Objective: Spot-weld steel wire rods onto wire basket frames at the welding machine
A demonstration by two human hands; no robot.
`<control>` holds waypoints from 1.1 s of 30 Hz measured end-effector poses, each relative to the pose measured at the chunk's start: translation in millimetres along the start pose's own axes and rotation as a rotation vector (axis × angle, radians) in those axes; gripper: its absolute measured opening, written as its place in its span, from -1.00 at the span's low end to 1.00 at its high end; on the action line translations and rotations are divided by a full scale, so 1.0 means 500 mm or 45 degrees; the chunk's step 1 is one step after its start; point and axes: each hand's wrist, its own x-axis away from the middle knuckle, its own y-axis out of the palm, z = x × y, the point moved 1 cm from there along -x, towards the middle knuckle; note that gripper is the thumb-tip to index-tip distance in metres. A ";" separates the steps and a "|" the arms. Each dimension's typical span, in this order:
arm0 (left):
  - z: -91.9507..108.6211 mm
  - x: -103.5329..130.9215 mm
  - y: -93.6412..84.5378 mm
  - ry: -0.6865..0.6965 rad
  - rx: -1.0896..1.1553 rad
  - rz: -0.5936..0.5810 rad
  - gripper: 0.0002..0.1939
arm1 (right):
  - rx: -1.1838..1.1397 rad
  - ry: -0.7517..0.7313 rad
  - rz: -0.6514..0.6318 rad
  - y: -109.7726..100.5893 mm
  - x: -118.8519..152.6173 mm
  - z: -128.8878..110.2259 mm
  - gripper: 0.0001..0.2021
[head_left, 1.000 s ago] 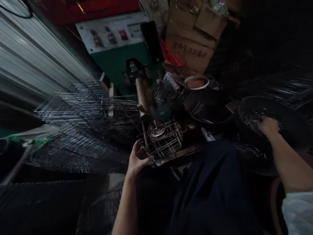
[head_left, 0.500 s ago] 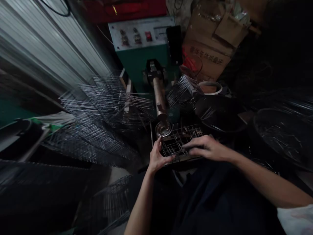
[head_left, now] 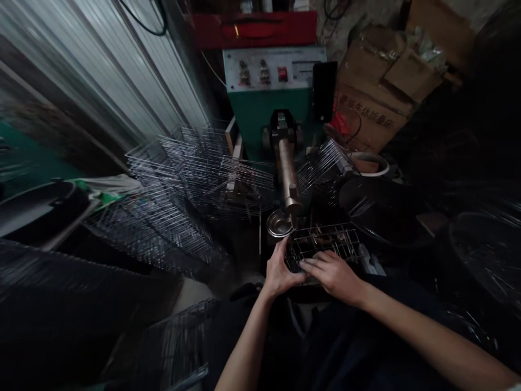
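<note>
A small wire rack (head_left: 344, 239) lies under the tip of the welding machine's metal arm (head_left: 288, 171). My left hand (head_left: 279, 271) grips the rack's left end, index finger at the far edge and thumb stretched along the near side. Close beside it, my right hand (head_left: 336, 277) rests over the near wires with fingertips drawn together near the left thumb. Whatever those fingertips hold is hidden or too small to make out. A round metal dish (head_left: 279, 224) sits just beyond my left index finger, below the arm's tip.
Stacked wire racks (head_left: 175, 190) crowd the left. Behind the arm stands the green machine body (head_left: 268, 111) with a switch panel (head_left: 277, 70); a black phone (head_left: 324, 92) is at its right edge. A cardboard box (head_left: 372, 103) and a dark round container (head_left: 378, 209) are on the right.
My right hand has come left and nearer, closing in on my left hand, its fingers now on the wires. My left hand stays at the rack's left end. The whole view has shifted.
</note>
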 end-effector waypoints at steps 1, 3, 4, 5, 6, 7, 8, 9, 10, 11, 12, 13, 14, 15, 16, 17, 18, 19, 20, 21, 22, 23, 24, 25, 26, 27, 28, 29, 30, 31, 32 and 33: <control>0.001 -0.001 0.000 0.005 -0.001 0.004 0.14 | -0.023 0.010 0.016 -0.001 0.000 0.001 -0.63; 0.001 -0.003 0.001 0.027 -0.003 0.023 0.14 | -0.083 0.039 0.019 -0.003 -0.002 0.004 -0.60; 0.000 -0.005 0.002 0.043 -0.003 0.031 0.14 | -0.110 0.051 0.011 -0.004 -0.003 0.006 -0.58; -0.001 -0.007 0.004 0.059 -0.002 0.039 0.14 | -0.132 0.062 0.000 -0.004 -0.004 0.008 -0.56; -0.003 -0.008 0.005 0.072 0.001 0.043 0.15 | -0.146 0.071 -0.009 -0.003 -0.005 0.010 -0.54; -0.004 -0.010 0.006 0.080 0.005 0.046 0.15 | -0.152 0.081 -0.014 -0.003 -0.006 0.011 -0.53; -0.005 -0.011 0.008 0.082 0.009 0.045 0.15 | -0.155 0.085 -0.012 -0.004 -0.007 0.012 -0.53; -0.005 -0.011 0.009 0.077 0.013 0.043 0.15 | -0.159 0.084 -0.006 -0.005 -0.008 0.011 -0.53; -0.005 -0.010 0.009 0.069 0.017 0.041 0.15 | -0.171 0.079 0.001 -0.007 -0.008 0.011 -0.53; -0.004 -0.008 0.010 0.059 0.021 0.037 0.15 | -0.189 0.070 0.009 -0.009 -0.008 0.009 -0.53; -0.003 -0.007 0.011 0.049 0.029 0.033 0.15 | -0.211 0.059 0.017 -0.012 -0.008 0.008 -0.52; -0.001 -0.005 0.011 0.041 0.038 0.028 0.14 | -0.233 0.050 0.023 -0.014 -0.007 0.007 -0.52; 0.000 -0.005 0.011 0.038 0.047 0.025 0.14 | -0.253 0.045 0.027 -0.016 -0.007 0.008 -0.52; 0.001 -0.006 0.012 0.040 0.055 0.027 0.13 | -0.268 0.047 0.031 -0.016 -0.008 0.009 -0.53; 0.001 -0.009 0.012 0.046 0.062 0.032 0.13 | -0.278 0.054 0.036 -0.016 -0.008 0.011 -0.53; 0.001 -0.013 0.012 0.054 0.068 0.040 0.12 | -0.284 0.064 0.040 -0.014 -0.009 0.014 -0.54; 0.000 -0.018 0.012 0.061 0.073 0.049 0.12 | -0.290 0.070 0.045 -0.012 -0.011 0.019 -0.54; -0.001 -0.024 0.013 0.065 0.077 0.056 0.11 | -0.295 0.074 0.051 -0.010 -0.014 0.023 -0.55; -0.004 -0.031 0.013 0.062 0.080 0.062 0.10 | -0.299 0.076 0.057 -0.008 -0.017 0.028 -0.55; -0.007 -0.036 0.014 0.056 0.081 0.066 0.09 | -0.299 0.077 0.066 -0.006 -0.021 0.032 -0.55; -0.010 -0.041 0.015 0.052 0.080 0.069 0.09 | -0.299 0.074 0.075 -0.006 -0.024 0.036 -0.55; -0.014 -0.044 0.016 0.053 0.082 0.075 0.09 | -0.299 0.072 0.080 -0.006 -0.028 0.039 -0.55; -0.018 -0.047 0.017 0.060 0.087 0.084 0.09 | -0.299 0.066 0.083 -0.006 -0.032 0.041 -0.55; -0.022 -0.049 0.018 0.071 0.095 0.093 0.10 | -0.300 0.061 0.084 -0.006 -0.035 0.043 -0.54; -0.026 -0.050 0.019 0.083 0.107 0.101 0.10 | -0.304 0.055 0.083 -0.007 -0.038 0.044 -0.53; -0.029 -0.051 0.020 0.091 0.117 0.105 0.11 | -0.308 0.048 0.083 -0.007 -0.041 0.045 -0.53; -0.031 -0.053 0.019 0.092 0.125 0.109 0.10 | -0.310 0.044 0.085 -0.006 -0.043 0.047 -0.53; -0.031 -0.054 0.019 0.086 0.128 0.112 0.10 | -0.311 0.043 0.087 -0.005 -0.045 0.048 -0.53; -0.031 -0.056 0.017 0.076 0.124 0.112 0.10 | -0.310 0.044 0.088 -0.004 -0.047 0.050 -0.54; -0.029 -0.058 0.015 0.063 0.114 0.113 0.10 | -0.312 0.044 0.087 -0.002 -0.048 0.052 -0.55; -0.026 -0.060 0.013 0.053 0.103 0.114 0.09 | -0.314 0.046 0.085 0.000 -0.049 0.053 -0.56; -0.022 -0.061 0.011 0.053 0.091 0.111 0.08 | -0.316 0.055 0.084 0.002 -0.049 0.054 -0.57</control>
